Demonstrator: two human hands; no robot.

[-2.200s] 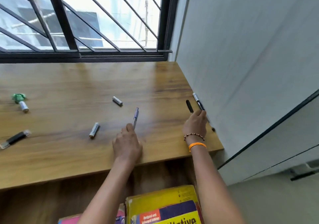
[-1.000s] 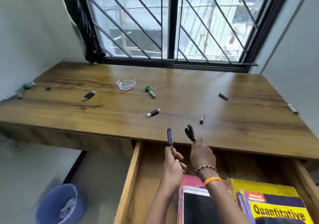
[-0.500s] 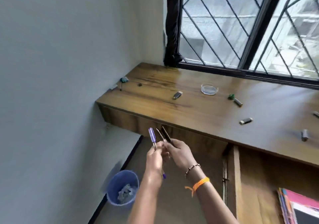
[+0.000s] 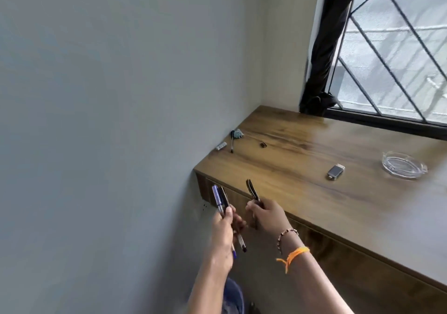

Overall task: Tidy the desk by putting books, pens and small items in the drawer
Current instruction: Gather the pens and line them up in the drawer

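Pens sit in both your hands, held in the air just off the desk's [image 4: 302, 168] left front corner. Your left hand [image 4: 223, 231] curls around two of them side by side — a purple-capped pen [image 4: 217, 197] and a dark pen [image 4: 225, 198] — caps up, tips poking out below your palm. Your right hand [image 4: 267, 217] pinches a black pen [image 4: 252, 191], its cap tilted up and to the left. On the desktop near the wall lie another pen [image 4: 232, 142], a white battery [image 4: 221, 145] and a small dark clip [image 4: 263, 145]; further right, a lighter [image 4: 335, 171] rests just beside a glass ashtray [image 4: 403, 166].
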